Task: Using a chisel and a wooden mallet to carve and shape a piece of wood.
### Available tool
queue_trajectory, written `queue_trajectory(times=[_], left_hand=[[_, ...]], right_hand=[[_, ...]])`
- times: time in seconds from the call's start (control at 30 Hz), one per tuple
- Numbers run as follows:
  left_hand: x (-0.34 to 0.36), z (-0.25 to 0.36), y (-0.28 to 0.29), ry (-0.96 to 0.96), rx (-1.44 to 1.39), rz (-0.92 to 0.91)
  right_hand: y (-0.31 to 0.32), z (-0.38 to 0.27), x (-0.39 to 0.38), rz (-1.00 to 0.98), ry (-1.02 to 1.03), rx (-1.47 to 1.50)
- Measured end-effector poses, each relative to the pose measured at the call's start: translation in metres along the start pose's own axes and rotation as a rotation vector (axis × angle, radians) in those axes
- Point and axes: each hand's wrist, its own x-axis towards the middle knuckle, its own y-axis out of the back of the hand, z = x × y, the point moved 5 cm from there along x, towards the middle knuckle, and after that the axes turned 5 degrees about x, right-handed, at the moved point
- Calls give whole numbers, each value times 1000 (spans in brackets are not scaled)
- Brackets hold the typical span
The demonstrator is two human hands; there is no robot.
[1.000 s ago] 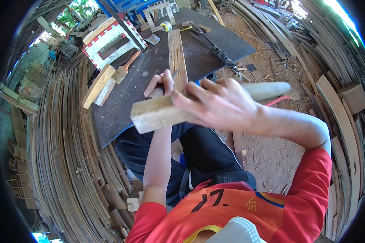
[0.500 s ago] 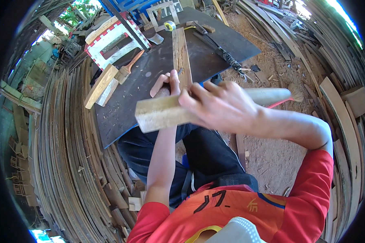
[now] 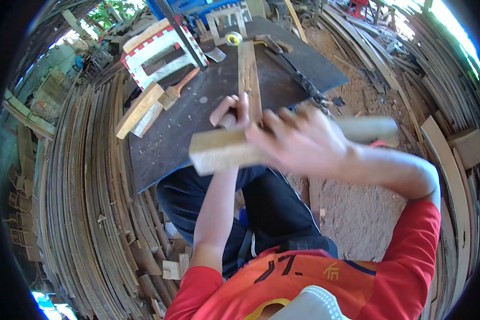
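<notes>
A wooden strip (image 3: 246, 61) lies lengthwise on the desk (image 3: 157, 160), with a tape measure (image 3: 233, 38) behind its far end. To its left lies a paintbrush (image 3: 185, 82), just beside a wood block (image 3: 141, 109); a stool (image 3: 138, 72) is behind them. Right of the strip lies a rod-like tool (image 3: 293, 68). Stacked planks (image 3: 82, 181) fill the floor left of the desk; a mallet (image 3: 218, 146) is before the strip.

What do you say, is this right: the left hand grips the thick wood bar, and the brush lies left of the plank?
Not quite: the head view shows the right hand gripping the thick wood bar. The brush does lie left of the plank.
</notes>
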Motion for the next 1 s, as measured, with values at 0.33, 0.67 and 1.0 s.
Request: queue_trajectory(times=[0.33,0.67,1.0], left_hand=[[-6,12,-10,-92,85,-95],[2,-2,-5,-40,-35,-117],[7,-2,-11,-157,104,-206]], right_hand=[[32,-24,-14,-42,15,195],[-16,5,-1,-176,-88,121],[13,-6,-6,-148,18,75]])
